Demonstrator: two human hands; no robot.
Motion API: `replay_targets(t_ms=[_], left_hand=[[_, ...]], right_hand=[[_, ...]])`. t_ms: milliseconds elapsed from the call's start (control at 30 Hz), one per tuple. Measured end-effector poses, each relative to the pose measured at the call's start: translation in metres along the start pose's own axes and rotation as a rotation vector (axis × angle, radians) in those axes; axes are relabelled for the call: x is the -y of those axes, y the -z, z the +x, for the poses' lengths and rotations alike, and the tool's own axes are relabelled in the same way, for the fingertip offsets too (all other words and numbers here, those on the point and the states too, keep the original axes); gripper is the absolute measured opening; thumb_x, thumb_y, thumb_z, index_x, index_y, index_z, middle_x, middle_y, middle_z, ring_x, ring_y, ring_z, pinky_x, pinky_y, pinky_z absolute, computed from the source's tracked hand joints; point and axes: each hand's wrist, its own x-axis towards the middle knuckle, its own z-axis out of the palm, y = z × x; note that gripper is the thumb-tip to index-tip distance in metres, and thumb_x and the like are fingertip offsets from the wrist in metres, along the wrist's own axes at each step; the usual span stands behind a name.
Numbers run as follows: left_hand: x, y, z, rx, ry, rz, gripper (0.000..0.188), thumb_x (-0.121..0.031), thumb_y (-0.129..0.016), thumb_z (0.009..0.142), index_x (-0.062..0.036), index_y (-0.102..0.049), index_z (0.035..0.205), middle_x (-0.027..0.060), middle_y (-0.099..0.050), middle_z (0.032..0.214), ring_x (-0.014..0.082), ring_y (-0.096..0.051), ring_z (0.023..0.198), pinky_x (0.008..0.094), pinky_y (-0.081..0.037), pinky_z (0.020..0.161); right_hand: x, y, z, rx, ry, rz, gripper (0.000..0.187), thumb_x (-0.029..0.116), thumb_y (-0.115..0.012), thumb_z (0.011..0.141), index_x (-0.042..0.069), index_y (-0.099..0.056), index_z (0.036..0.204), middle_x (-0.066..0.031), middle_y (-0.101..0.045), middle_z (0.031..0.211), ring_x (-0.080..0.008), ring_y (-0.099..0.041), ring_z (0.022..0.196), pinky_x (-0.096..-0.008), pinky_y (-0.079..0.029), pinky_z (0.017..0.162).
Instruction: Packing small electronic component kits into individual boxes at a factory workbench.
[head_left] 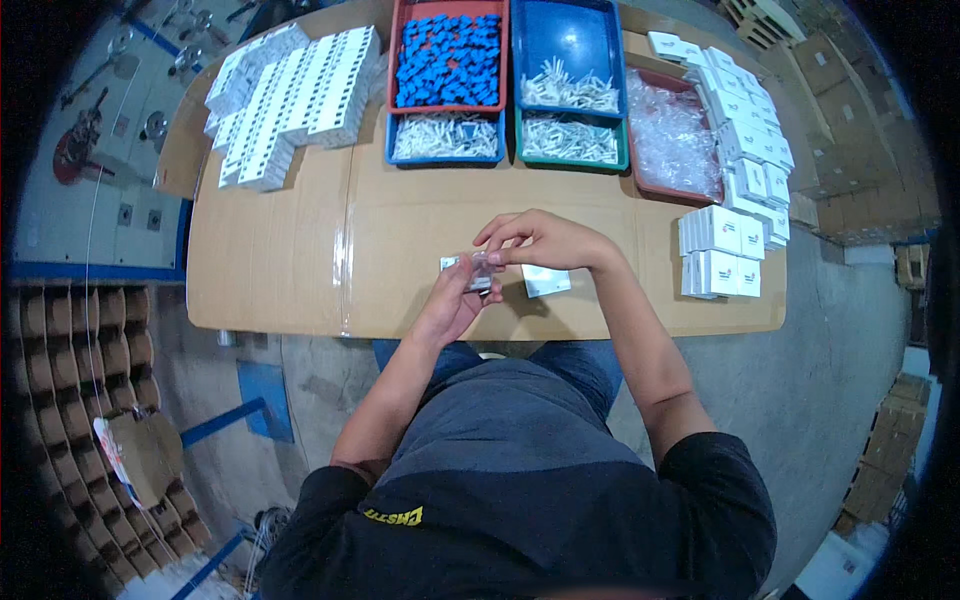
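Observation:
My left hand (453, 302) is closed around a small clear plastic bag (481, 271), held just above the table's near half. A bit of something white pokes out by the left thumb; I cannot make out what it is. From the right, my right hand (556, 240) reaches over with bent fingers, its thumb and fingertips pinching the bag's upper edge. What is inside the bag is too small to tell. Beneath my right wrist a flat white carton (546, 282) lies on the cardboard-covered table (400, 240).
Stacked white cartons (290, 105) fill the far left. Trays at the back hold blue plastic pieces (447, 62) and white plastic pieces (570, 140). A red-brown tray of clear plastic bags (675, 135) stands at right, beside more stacked white boxes (722, 250).

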Motion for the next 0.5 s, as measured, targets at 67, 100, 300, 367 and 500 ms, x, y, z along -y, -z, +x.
replay_targets(t_ms=[67, 100, 300, 367, 500], left_hand=[[-0.001, 0.003, 0.002, 0.008, 0.008, 0.049, 0.046, -0.046, -0.048, 0.104, -0.0053, -0.058, 0.123, 0.0054, -0.067, 0.104, 0.0164, -0.066, 0.088, 0.0342, -0.057, 0.079], [-0.002, 0.004, 0.003, -0.003, 0.010, 0.088, 0.047, -0.047, -0.049, 0.103, -0.0046, -0.058, 0.123, 0.0060, -0.066, 0.104, 0.0160, -0.065, 0.088, 0.0331, -0.057, 0.079], [-0.012, -0.006, 0.001, -0.044, 0.033, 0.057, 0.041, -0.035, -0.052, 0.104, -0.0019, -0.058, 0.127, 0.0114, -0.066, 0.119, 0.0136, -0.061, 0.081, 0.0274, -0.052, 0.070], [-0.015, -0.006, -0.003, -0.056, 0.043, 0.067, 0.040, -0.032, -0.053, 0.104, -0.0012, -0.058, 0.129, 0.0124, -0.065, 0.122, 0.0132, -0.061, 0.080, 0.0267, -0.051, 0.069], [-0.015, -0.004, -0.011, -0.028, 0.009, 0.119, 0.043, -0.032, -0.054, 0.104, 0.0001, -0.056, 0.133, 0.0124, -0.065, 0.124, 0.0132, -0.059, 0.081, 0.0266, -0.049, 0.071]], right_hand=[[0.000, 0.002, 0.001, 0.016, 0.007, 0.061, 0.017, 0.018, -0.069, 0.093, 0.004, -0.074, 0.102, -0.0122, -0.065, 0.125, -0.0204, -0.061, 0.112, -0.0350, -0.048, 0.094], [-0.002, 0.004, 0.001, 0.003, 0.009, 0.052, 0.017, 0.018, -0.069, 0.093, 0.004, -0.074, 0.102, -0.0122, -0.065, 0.125, -0.0204, -0.061, 0.112, -0.0350, -0.048, 0.094], [-0.030, 0.050, 0.012, -0.121, -0.011, 0.148, 0.021, 0.014, -0.068, 0.093, 0.002, -0.072, 0.109, -0.0075, -0.072, 0.106, -0.0143, -0.066, 0.097, -0.0297, -0.052, 0.085], [-0.058, 0.092, 0.019, -0.419, -0.057, -0.008, 0.019, 0.011, -0.066, 0.093, 0.000, -0.072, 0.107, -0.0045, -0.072, 0.095, -0.0113, -0.066, 0.085, -0.0273, -0.052, 0.078], [-0.136, 0.189, 0.019, -1.083, -0.203, -0.247, 0.020, 0.013, -0.067, 0.087, 0.004, -0.073, 0.103, -0.0127, -0.074, 0.094, -0.0220, -0.070, 0.088, -0.0348, -0.054, 0.079]])
